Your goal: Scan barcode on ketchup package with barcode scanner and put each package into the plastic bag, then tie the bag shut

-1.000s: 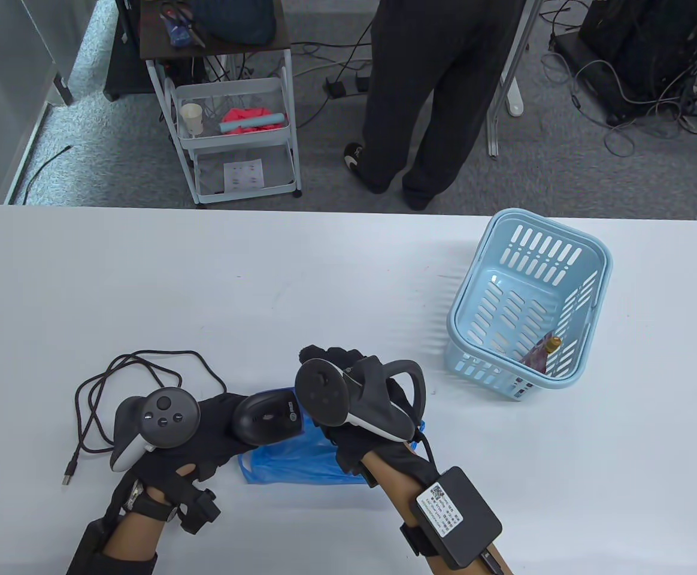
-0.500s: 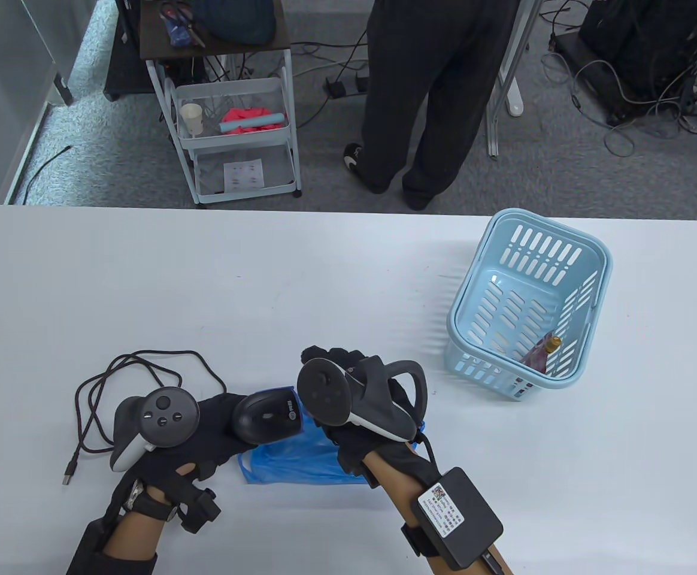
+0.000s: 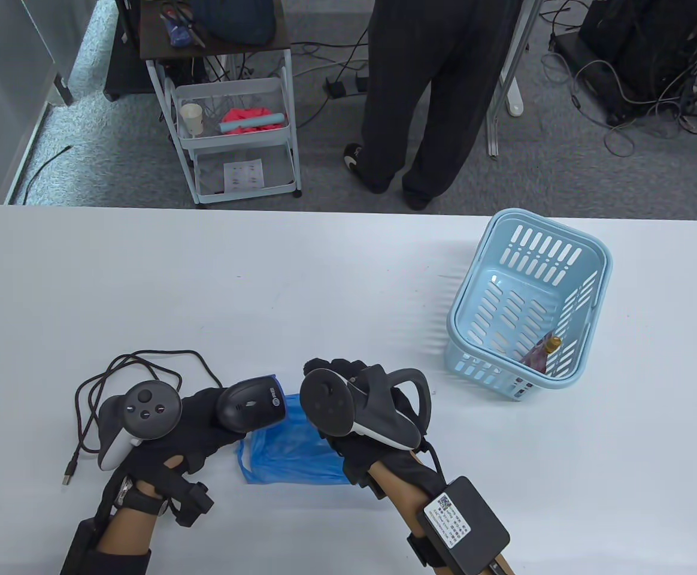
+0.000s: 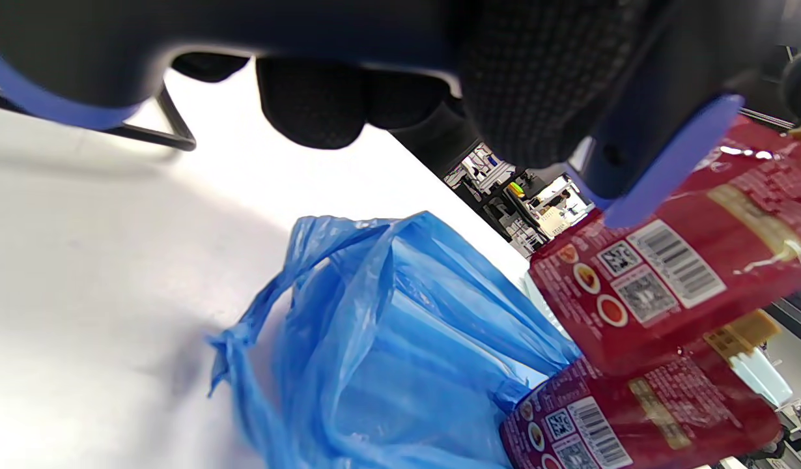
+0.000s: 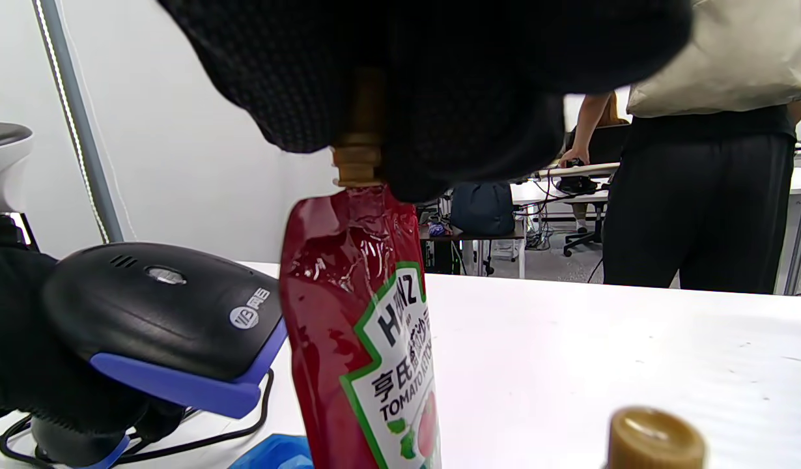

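Left hand (image 3: 196, 419) grips the black barcode scanner (image 3: 251, 405), fingers wrapped round its body, scanner head aimed toward the right hand (image 3: 357, 431). Right hand pinches a red ketchup package (image 5: 365, 352) by its gold spout, fingers curled over the cap; package hangs upright, just beside the scanner's blue-edged nose. Left wrist view: barcode panel of the held package (image 4: 674, 260) faces the scanner window. Second ketchup package (image 4: 635, 417) lies below it, next to the crumpled blue plastic bag (image 3: 291, 446), which sits on the white desk (image 3: 264, 287) between the two hands. Scanner cable (image 3: 121, 383) loops on the desk at left. Light blue basket (image 3: 528, 311) stands well apart at right, one more package (image 3: 539, 354) inside it.
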Demonstrator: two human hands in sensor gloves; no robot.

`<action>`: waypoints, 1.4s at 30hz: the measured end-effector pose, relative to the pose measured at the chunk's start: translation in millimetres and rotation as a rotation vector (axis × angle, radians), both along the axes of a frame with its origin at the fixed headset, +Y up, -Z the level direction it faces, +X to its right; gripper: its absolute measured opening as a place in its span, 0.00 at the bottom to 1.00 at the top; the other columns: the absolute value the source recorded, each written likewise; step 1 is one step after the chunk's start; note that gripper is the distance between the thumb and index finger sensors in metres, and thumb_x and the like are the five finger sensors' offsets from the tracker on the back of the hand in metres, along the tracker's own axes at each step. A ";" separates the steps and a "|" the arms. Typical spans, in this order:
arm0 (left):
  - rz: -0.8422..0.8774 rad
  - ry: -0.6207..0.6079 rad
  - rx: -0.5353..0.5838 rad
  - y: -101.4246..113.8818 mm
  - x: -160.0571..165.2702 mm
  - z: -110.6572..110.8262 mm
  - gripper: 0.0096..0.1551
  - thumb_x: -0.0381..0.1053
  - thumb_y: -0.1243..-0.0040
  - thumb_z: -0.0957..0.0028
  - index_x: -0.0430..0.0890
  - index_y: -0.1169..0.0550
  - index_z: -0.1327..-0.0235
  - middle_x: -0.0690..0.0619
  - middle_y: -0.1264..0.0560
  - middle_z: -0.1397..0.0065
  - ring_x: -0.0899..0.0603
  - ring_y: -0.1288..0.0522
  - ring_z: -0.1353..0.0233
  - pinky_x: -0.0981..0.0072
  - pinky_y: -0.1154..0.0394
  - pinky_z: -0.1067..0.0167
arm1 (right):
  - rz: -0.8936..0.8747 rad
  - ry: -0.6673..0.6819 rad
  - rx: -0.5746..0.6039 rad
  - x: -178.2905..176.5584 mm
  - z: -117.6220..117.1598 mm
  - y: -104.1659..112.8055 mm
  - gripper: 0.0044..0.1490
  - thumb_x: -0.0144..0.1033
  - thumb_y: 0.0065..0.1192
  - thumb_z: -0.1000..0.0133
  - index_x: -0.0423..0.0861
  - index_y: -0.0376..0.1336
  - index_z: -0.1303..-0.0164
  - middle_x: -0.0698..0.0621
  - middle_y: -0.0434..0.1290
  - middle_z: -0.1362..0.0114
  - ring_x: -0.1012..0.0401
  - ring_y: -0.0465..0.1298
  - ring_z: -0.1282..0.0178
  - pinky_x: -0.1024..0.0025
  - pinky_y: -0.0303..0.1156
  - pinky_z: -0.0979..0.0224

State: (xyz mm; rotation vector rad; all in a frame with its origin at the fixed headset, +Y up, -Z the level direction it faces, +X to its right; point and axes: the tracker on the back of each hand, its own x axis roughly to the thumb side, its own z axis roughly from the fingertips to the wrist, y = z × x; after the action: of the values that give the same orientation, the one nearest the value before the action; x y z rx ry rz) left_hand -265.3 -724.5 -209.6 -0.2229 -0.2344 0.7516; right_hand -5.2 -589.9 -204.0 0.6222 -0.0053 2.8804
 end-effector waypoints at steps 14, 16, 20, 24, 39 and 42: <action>0.007 0.024 -0.007 1.9 -4.3 0.2 0.29 0.57 0.29 0.54 0.55 0.21 0.38 0.55 0.23 0.34 0.41 0.19 0.39 0.43 0.26 0.35 | 0.066 0.025 -0.049 -2.8 2.7 -16.6 0.28 0.35 0.70 0.45 0.37 0.68 0.37 0.39 0.79 0.43 0.51 0.80 0.55 0.61 0.77 0.56; 0.010 0.026 -0.008 2.2 -4.7 0.2 0.29 0.57 0.29 0.54 0.54 0.21 0.38 0.55 0.23 0.34 0.41 0.19 0.39 0.43 0.26 0.35 | 0.068 0.028 -0.055 -2.7 2.6 -17.3 0.28 0.35 0.70 0.45 0.36 0.68 0.37 0.39 0.79 0.43 0.51 0.80 0.55 0.61 0.77 0.56; 0.012 0.030 -0.009 2.5 -5.9 0.0 0.29 0.57 0.29 0.54 0.55 0.21 0.38 0.55 0.23 0.34 0.41 0.19 0.39 0.43 0.26 0.35 | 0.084 0.039 -0.077 -2.5 3.7 -18.3 0.28 0.35 0.71 0.45 0.37 0.68 0.38 0.39 0.79 0.43 0.51 0.80 0.56 0.61 0.77 0.56; 0.012 0.033 -0.012 2.5 -6.7 -0.1 0.29 0.57 0.29 0.54 0.54 0.21 0.38 0.55 0.23 0.34 0.40 0.19 0.39 0.43 0.26 0.35 | 0.105 0.044 -0.097 -3.0 3.7 -22.2 0.28 0.35 0.71 0.45 0.37 0.68 0.37 0.39 0.79 0.43 0.51 0.80 0.55 0.61 0.77 0.56; 0.007 0.033 -0.017 2.4 -7.4 -0.9 0.29 0.57 0.29 0.54 0.54 0.21 0.38 0.55 0.23 0.34 0.40 0.19 0.39 0.43 0.26 0.35 | 0.219 0.038 -0.105 -11.0 -3.3 -36.9 0.28 0.34 0.73 0.47 0.37 0.69 0.38 0.40 0.80 0.42 0.51 0.80 0.55 0.61 0.77 0.56; 0.006 0.033 -0.017 2.4 -7.4 -1.0 0.29 0.57 0.29 0.54 0.54 0.21 0.38 0.55 0.23 0.34 0.40 0.19 0.39 0.43 0.26 0.35 | 0.232 0.036 -0.112 -11.9 -4.9 -39.3 0.28 0.34 0.73 0.47 0.38 0.69 0.38 0.40 0.80 0.42 0.51 0.80 0.55 0.61 0.77 0.55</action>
State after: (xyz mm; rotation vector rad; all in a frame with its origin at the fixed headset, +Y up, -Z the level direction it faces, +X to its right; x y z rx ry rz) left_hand -272.7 -722.1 -210.5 -0.2263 -0.1975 0.7630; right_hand -17.2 -629.3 -208.9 0.6957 0.2471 3.0627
